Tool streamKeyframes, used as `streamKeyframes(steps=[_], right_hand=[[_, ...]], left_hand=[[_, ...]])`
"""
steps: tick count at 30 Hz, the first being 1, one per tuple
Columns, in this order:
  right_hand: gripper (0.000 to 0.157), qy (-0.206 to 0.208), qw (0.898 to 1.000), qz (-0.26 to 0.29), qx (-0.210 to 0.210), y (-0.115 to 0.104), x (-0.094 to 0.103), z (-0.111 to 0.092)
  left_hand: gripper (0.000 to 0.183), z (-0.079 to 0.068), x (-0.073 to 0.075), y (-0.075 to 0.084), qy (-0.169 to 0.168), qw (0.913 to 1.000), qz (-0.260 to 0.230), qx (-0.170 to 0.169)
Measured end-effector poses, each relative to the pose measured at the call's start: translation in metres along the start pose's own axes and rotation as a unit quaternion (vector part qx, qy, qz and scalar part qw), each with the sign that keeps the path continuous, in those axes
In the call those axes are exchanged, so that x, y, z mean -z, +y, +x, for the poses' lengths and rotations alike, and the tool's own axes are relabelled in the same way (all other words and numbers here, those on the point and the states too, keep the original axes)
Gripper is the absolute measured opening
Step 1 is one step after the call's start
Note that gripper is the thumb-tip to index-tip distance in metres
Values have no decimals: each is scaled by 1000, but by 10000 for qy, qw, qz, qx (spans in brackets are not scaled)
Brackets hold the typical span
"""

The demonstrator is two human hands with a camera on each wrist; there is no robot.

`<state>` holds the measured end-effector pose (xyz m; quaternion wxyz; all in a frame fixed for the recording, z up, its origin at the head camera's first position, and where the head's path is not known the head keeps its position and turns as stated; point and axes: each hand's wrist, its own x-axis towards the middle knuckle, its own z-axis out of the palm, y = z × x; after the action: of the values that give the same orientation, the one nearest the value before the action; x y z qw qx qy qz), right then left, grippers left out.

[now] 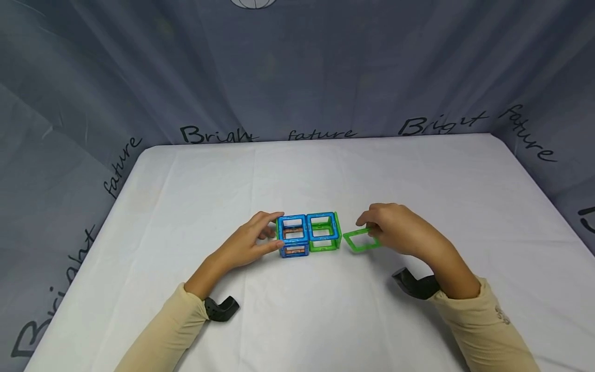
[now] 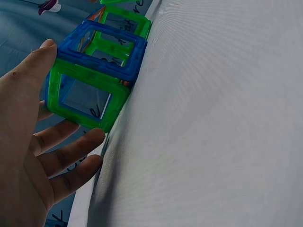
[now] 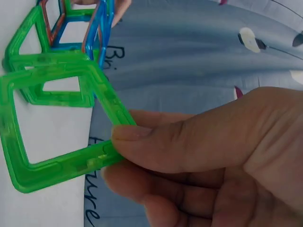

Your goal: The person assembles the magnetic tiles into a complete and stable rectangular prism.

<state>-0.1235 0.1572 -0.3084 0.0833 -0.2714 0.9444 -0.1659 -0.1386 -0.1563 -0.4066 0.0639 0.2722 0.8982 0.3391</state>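
A small structure of magnetic building tiles (image 1: 307, 228) stands on the table, made of open square frames in blue and green with some orange inside. My left hand (image 1: 246, 243) holds its left end, thumb at the front corner and index finger at the back corner. In the left wrist view, the other fingers spread beside the green end tile (image 2: 87, 76). To the right of the structure, my right hand (image 1: 402, 230) pinches a loose green square magnetic tile (image 3: 71, 165) by one side between thumb and fingers. That tile is tilted, a short gap away from the structure.
A white cloth (image 1: 297, 315) covers the table. Grey curtains (image 1: 297, 67) with black handwriting hang around the back and sides. A black wrist camera (image 1: 222, 309) sits on the left wrist, and another black camera (image 1: 415, 284) on the right.
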Motion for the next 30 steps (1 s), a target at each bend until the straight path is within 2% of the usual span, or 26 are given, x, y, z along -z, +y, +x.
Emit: streamKeyframes(steps=[6, 13, 20, 30], right_hand=[[16, -27, 9996, 113, 247, -2, -6, 3], [15, 147, 9989, 304, 317, -10, -14, 5], [14, 321, 9984, 179, 441, -17, -26, 9], [12, 336, 9984, 105, 446, -27, -39, 14]], left_hand=[[61, -1, 0, 0, 25, 10000, 1, -15], [62, -1, 0, 1, -7, 10000, -38, -3], [62, 0, 0, 1, -11, 10000, -14, -2], [62, 0, -1, 0, 29, 10000, -3, -70]])
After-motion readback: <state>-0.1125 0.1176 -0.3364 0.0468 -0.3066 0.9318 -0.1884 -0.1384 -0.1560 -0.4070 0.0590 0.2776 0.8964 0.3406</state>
